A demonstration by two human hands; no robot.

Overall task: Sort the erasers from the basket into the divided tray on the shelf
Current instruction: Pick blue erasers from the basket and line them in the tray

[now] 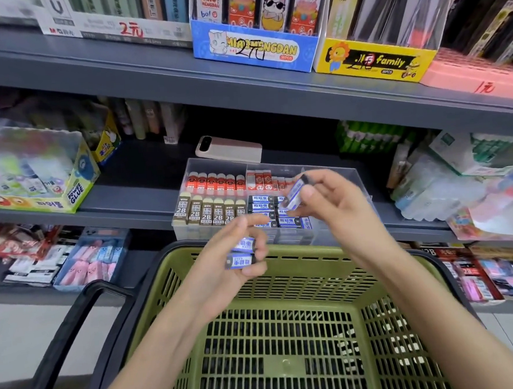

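A clear divided tray [355, 177] stands on the grey shelf, with red erasers [215, 183] at the back left, brown 2B erasers [206, 211] at the front left and blue-black erasers [261, 203] at the front right. My left hand [237, 252] holds two blue-black erasers [242, 253] just above the far rim of the green basket [288, 336]. Over the tray's front right compartment, my right hand [336, 201] pinches one blue-black eraser [294, 192]. The basket's floor shows no erasers.
A beige phone-like device [228, 149] lies behind the tray. A Power Glue box [38, 174] sits on the shelf at left, and wrapped packs [458, 182] crowd the right. Boxes of pens line the upper shelf [152, 77]. The basket's black handle [69, 341] hangs at left.
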